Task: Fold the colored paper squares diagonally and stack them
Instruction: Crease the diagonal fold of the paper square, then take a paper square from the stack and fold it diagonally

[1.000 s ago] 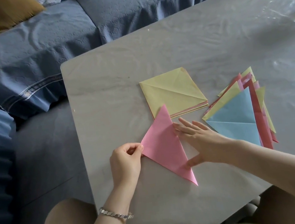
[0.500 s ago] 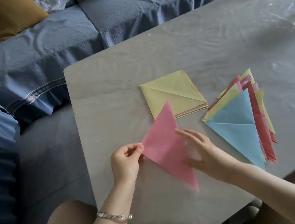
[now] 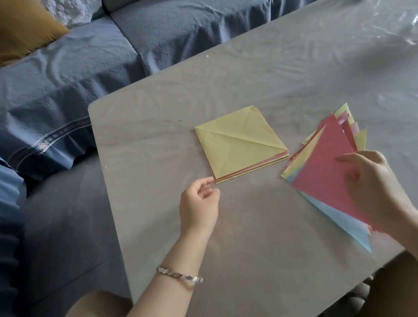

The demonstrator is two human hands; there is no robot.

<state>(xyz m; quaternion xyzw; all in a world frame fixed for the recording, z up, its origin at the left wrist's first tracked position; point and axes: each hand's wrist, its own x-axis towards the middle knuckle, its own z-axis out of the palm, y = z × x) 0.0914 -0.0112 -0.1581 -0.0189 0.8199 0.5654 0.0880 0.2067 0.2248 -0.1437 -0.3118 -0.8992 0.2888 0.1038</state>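
- Pink triangle (image 3: 323,168), a square already folded corner to corner, sits over the pile of folded triangles (image 3: 345,223) at the right of the surface (image 3: 240,259), its long edge roughly in line with theirs, so it looks about to be laid on top
- Right hand (image 3: 372,186) pinches it by the near right side, thumb on the upper face, which leaves the rest of the sheet free to settle flat
- Folded sheets below are fanned, not squared, with yellow and blue edges showing
- Stack of squares (image 3: 240,144), yellow on top and creased across, lies well apart, keeping unfolded work separate from finished
- Left hand (image 3: 200,203) is loosely curled and holds nothing; its fingertips are just beside the stack's near corner, probably placed to take the next sheet; I cannot tell whether they touch it
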